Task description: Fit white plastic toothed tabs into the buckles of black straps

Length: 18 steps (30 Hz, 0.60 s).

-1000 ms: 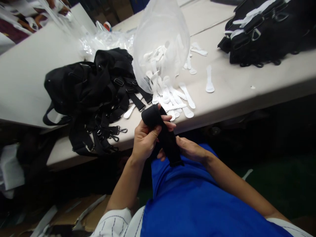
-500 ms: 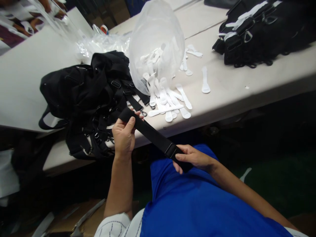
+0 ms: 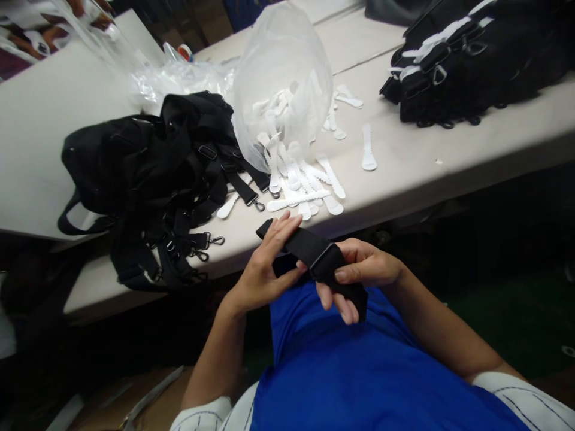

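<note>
A folded black webbing strap [image 3: 308,246] with a slide buckle [image 3: 321,257] hangs just off the table's front edge, above a blue apron. My left hand [image 3: 263,269] has its fingers laid over the strap's far part and its thumb by the near edge, gripping it. Close to the buckle, my right hand [image 3: 371,266] pinches the strap between thumb and fingers, with the near end drooping below. White notched plastic strips [image 3: 309,191] lie on the table just beyond my left hand.
A clear plastic bag [image 3: 283,72] of white strips stands on the table [image 3: 404,158]. Black bags [image 3: 135,161] with straps and metal snap hooks [image 3: 215,240] lie at left. More black strapped goods [image 3: 476,72] are piled at right, and a single white strip [image 3: 368,148] lies between.
My left hand has moved right and down along the strap, closer to my right hand. The strap is now folded shorter, and its buckle sits slightly higher and further right.
</note>
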Each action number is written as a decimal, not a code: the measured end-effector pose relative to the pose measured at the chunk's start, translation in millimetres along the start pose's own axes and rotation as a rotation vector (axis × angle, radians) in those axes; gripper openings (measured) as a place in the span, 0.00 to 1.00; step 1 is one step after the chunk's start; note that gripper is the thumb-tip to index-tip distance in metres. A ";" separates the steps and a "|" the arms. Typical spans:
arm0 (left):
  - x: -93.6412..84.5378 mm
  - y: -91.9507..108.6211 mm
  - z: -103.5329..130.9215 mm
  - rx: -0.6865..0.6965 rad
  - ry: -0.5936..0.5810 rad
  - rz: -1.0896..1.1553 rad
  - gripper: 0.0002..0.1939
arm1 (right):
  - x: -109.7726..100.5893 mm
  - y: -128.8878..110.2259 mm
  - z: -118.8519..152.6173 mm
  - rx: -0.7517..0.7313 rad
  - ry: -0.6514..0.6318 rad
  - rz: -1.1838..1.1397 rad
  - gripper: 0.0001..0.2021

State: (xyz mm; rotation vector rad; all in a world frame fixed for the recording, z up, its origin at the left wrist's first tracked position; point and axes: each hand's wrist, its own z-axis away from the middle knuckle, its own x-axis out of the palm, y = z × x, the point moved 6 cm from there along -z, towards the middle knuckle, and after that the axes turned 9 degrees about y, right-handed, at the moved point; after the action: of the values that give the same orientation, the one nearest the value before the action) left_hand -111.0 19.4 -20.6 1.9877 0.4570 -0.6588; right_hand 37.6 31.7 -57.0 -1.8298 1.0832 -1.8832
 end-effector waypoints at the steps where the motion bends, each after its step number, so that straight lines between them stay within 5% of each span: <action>1: 3.4 -0.7 -2.7 0.026 0.022 -0.032 0.28 | 3.1 -1.1 -0.2 0.005 -0.020 -0.007 0.19; 4: 2.5 -12.4 -6.1 -0.077 0.203 -0.024 0.13 | 3.3 -3.2 1.4 -0.023 0.052 0.057 0.17; 9: 8.0 -29.2 2.9 -0.481 0.492 0.278 0.13 | -19.6 5.2 1.9 -0.118 0.506 0.261 0.13; 13: 41.0 -33.6 4.7 -0.628 0.465 0.526 0.13 | -25.4 9.8 -0.9 -0.323 0.734 0.411 0.13; 18: 58.7 -29.5 0.3 -0.540 0.321 0.690 0.16 | -35.5 15.3 4.8 -0.472 0.954 0.737 0.12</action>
State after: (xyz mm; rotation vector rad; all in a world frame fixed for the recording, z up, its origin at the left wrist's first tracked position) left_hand -81.7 35.7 -77.0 1.5741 0.0901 0.2068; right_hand 42.9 44.1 -93.6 -0.3698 2.2409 -2.0610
